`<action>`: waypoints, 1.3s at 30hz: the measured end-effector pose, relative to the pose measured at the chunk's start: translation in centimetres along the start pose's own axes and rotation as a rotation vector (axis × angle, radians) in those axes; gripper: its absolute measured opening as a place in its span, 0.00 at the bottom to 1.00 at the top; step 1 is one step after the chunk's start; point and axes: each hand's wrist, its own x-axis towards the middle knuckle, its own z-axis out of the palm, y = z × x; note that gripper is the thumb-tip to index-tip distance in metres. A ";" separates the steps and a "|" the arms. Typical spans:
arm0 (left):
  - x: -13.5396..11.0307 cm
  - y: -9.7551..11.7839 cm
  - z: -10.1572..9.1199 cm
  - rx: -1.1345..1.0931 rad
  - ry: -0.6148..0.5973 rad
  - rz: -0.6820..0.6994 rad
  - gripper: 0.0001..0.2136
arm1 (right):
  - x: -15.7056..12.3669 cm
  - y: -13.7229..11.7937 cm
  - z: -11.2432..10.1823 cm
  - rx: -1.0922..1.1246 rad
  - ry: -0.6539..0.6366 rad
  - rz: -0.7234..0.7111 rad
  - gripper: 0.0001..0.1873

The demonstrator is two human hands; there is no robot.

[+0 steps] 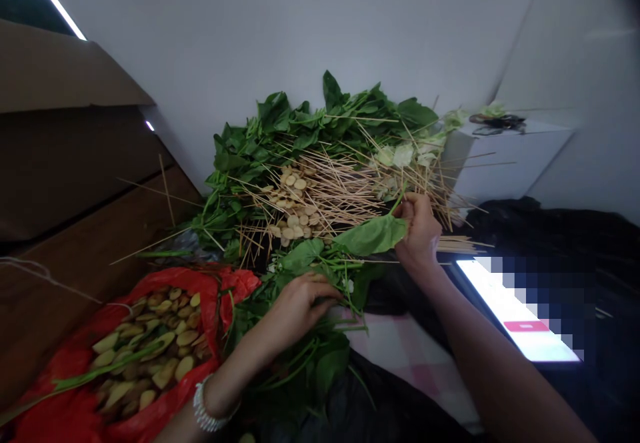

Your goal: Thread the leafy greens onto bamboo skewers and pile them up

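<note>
My right hand [419, 229] is raised at the right of the pile, its fingers pinched on the stem of one broad green leaf [373, 235]. The leaf points left, over the loose greens. Lower down, my left hand [303, 303] is bent over a heap of leafy greens [327, 356], thumb and fingers closing on stems there; its fingertips are partly hidden. Just beyond both hands lie many thin wooden skewers [343, 179]. Potato slices [297, 224] are threaded on some of them, and pale cabbage pieces [403, 156] sit at their right.
Cut potatoes [167, 369] fill a red plastic bag [60, 369] at the left. Leafy bunches [235, 156] line the white wall [300, 23]. A lit screen [520, 326] lies at the right beside black plastic [565, 229]. A white box [495, 163] stands at the back right.
</note>
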 end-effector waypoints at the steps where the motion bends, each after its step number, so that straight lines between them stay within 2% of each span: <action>1: 0.2 -0.1 0.3 0.070 -0.015 0.017 0.09 | -0.1 0.0 0.0 -0.003 -0.004 -0.001 0.16; 7: 1.3 -0.7 1.8 0.458 -0.088 0.040 0.06 | -0.3 -0.1 0.2 -0.002 -0.018 -0.058 0.13; 9: 1.4 -0.8 2.0 0.519 -0.069 0.027 0.06 | -0.3 -0.2 0.2 0.004 -0.010 -0.083 0.12; 11: 1.3 -1.2 1.6 0.484 -0.010 0.020 0.05 | -0.4 -0.4 0.3 0.010 -0.012 -0.096 0.12; 13: 1.1 -1.7 0.7 0.329 0.098 0.020 0.04 | -0.5 -0.6 0.3 0.021 -0.023 -0.101 0.12; 15: 0.9 -2.5 -0.6 0.076 0.260 -0.007 0.04 | -0.7 -0.8 0.3 0.033 -0.032 -0.109 0.12; 18: 0.7 -3.9 -2.2 -0.365 0.526 -0.143 0.05 | -1.2 -1.4 0.4 0.053 -0.053 -0.145 0.12; 20: 0.6 -4.6 -2.5 -0.640 0.670 -0.235 0.07 | -1.9 -1.8 0.6 0.061 -0.074 -0.202 0.13; 22: 0.4 -5.0 -2.1 -0.874 0.751 -0.313 0.09 | -2.7 -2.3 1.0 0.065 -0.121 -0.311 0.13; 26: 0.0 -5.2 -0.9 -1.174 0.748 -0.451 0.14 | -4.8 -3.5 1.7 -0.008 -0.294 -0.647 0.16; 28: -0.2 -5.1 -0.6 -1.241 0.737 -0.475 0.13 | -5.8 -4.1 2.0 -0.060 -0.375 -0.747 0.17; 33: -0.7 -4.9 -0.6 -1.294 0.696 -0.484 0.11 | -7.3 -4.9 2.2 -0.064 -0.494 -0.776 0.17; 39: -0.9 -4.6 -0.3 -1.248 0.678 -0.459 0.11 | -7.8 -5.0 2.4 -0.069 -0.500 -0.725 0.18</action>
